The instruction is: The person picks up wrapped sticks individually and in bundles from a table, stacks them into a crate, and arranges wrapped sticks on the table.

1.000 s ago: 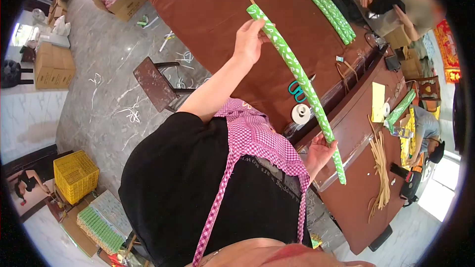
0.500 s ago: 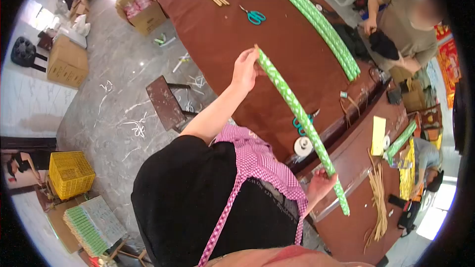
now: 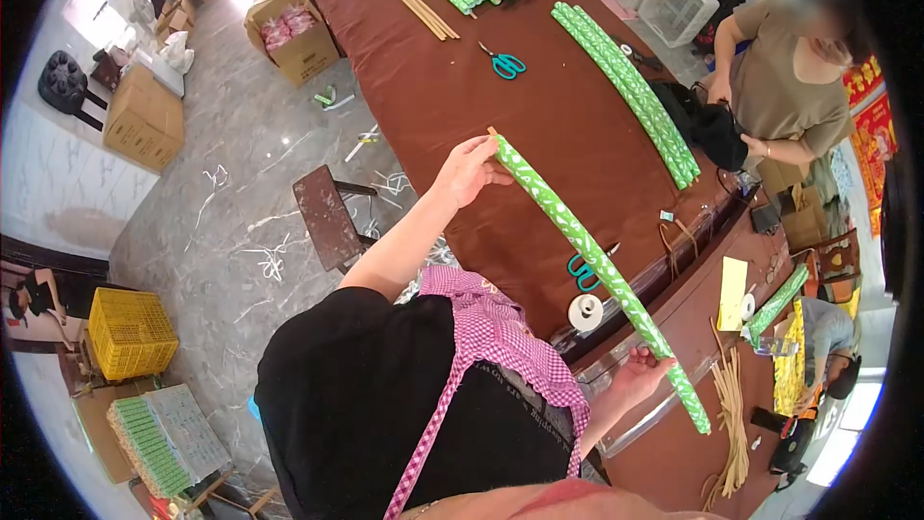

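The right hand (image 3: 640, 376) grasps the lower part of a long, slim green rod with white-patterned wrapping (image 3: 604, 270); the left hand (image 3: 469, 170) pinches its upper end, so it slants above the brown-covered table (image 3: 539, 106). It looks wrapped almost throughout, a tan tip (image 3: 493, 131) showing. Farther off, similar green-wrapped rods (image 3: 630, 85) lie, seemingly finished; straight bare tan sticks (image 3: 412, 0) appear unwrapped.
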{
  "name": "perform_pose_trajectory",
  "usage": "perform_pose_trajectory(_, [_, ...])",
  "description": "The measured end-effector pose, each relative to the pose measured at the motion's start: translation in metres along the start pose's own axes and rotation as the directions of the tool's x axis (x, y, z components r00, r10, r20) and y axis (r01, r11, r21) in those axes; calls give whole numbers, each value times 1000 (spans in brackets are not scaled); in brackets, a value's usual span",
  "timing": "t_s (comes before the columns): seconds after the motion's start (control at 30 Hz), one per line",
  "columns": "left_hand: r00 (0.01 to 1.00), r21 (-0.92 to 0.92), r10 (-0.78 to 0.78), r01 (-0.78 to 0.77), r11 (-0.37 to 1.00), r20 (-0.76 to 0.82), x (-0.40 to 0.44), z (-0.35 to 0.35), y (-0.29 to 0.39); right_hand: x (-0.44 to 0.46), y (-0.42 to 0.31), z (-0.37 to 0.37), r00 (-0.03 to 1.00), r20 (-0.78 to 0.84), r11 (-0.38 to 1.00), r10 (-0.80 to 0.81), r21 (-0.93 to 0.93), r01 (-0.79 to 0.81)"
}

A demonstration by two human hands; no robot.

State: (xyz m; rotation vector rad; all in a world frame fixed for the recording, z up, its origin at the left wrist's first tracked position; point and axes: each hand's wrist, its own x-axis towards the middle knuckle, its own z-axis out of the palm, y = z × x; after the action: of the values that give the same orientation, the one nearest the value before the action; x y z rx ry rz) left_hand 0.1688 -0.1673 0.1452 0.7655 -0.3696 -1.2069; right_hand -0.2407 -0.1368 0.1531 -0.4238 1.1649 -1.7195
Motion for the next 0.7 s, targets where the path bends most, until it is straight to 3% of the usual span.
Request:
perform_pose_trajectory(0.07, [998,115,-56,55,992,8,-5,-3,2,2,-3,0,999,-20,999,-30,-35,30])
perform_pose_trajectory(0.2, [996,146,-83,79,986,25,-7,-12,0,3,-8,3,995,-19,991,-97,-100,94])
perform_pose_trajectory(0.47, [999,16,-33,33,999,8,-3,-25,0,5,-16,10,999,-19,996,-50,-71,49])
perform_pose_trajectory(0.6, [995,65,-36,30,997,96,3,-44,-4,23,-17,-5,986,128,991,-110,-63,119])
perform_pose_trajectory(0.67, [994,28,-97,96,995,59,0,-46,0,24,-22,-3,997,-4,996,-79,35,79])
perform_pose_trajectory(0.7, [989,48,-106,101,994,105,2,-52,4,21,-28,3,988,-63,990,-141,16,142])
